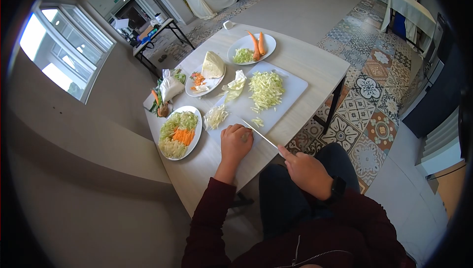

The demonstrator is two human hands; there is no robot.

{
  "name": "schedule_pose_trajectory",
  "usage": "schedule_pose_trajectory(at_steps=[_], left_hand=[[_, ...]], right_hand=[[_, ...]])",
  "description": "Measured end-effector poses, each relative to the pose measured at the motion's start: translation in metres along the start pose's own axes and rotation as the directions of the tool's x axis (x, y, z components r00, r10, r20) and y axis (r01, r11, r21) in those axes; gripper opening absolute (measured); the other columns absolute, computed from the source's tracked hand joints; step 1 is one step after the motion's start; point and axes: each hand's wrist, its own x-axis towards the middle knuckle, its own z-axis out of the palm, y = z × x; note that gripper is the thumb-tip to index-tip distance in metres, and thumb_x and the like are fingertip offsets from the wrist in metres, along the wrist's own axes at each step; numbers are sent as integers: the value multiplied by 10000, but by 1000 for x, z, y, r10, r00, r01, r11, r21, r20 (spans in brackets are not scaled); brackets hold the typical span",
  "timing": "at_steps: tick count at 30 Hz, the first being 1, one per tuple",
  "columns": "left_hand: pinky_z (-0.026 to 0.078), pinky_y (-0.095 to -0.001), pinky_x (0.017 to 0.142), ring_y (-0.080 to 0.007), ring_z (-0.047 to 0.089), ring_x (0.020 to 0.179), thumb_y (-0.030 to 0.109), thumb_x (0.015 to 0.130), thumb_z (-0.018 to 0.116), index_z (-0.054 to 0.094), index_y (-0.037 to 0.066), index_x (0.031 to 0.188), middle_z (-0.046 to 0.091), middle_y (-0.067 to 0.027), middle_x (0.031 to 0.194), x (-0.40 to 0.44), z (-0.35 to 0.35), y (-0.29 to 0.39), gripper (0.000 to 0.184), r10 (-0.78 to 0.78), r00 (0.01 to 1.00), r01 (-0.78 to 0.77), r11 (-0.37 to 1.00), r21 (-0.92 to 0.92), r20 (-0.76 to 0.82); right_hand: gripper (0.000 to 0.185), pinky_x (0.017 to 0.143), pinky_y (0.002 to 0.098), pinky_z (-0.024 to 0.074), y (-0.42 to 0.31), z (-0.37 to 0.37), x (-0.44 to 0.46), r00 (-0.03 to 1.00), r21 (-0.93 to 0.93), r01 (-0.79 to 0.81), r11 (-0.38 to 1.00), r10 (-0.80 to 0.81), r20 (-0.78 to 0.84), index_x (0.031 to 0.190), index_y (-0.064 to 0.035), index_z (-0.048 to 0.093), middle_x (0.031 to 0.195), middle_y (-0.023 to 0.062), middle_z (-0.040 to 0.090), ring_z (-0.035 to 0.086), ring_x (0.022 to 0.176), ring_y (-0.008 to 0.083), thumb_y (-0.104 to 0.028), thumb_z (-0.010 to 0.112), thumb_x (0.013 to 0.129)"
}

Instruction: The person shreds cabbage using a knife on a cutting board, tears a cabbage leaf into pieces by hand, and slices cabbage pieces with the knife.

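Observation:
My right hand is closed round the handle of a knife, whose blade lies low over the near edge of a white cutting board. Beside the blade, my left hand rests on the board's near left corner with its fingers curled; what they hold, if anything, is hidden. A heap of shredded cabbage sits on the board, with a few loose bits nearer the knife. Paler shreds lie just beyond my left hand, and a cabbage leaf lies at the board's left edge.
A plate of sorted shreds stands at the left. Farther back are a plate with a cabbage wedge and a plate with two carrots. A plastic bag and vegetables lie by the wall.

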Motion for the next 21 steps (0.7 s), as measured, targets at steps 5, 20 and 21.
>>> schedule_pose_trajectory(at_steps=[5,20,21], left_hand=[[447,-399,809,-260,635,875,117,732,734,727,99,793,693,-41,878,0,-2,3,64,-16,1000,16,1000,17,-2],[428,-383,808,-232,622,871,155,767,749,743,121,813,688,-20,878,0,0,0,58,-21,1000,21,1000,17,9],[428,-382,807,-232,622,870,155,767,748,743,121,812,688,-19,879,0,-1,1,56,-20,1000,20,1000,19,10]], right_hand=[[491,591,401,525,-2,8,-1,998,-108,18,994,-25,-59,1419,-137,524,770,105,563,601,653,289,-145,594,933],[469,692,459,544,-1,-34,-30,999,24,-39,999,38,14,1418,-88,505,801,183,636,650,746,351,-169,561,959],[466,690,464,543,-1,-34,-30,999,29,-42,999,41,8,1413,-82,508,794,191,640,651,744,358,-168,563,958]])
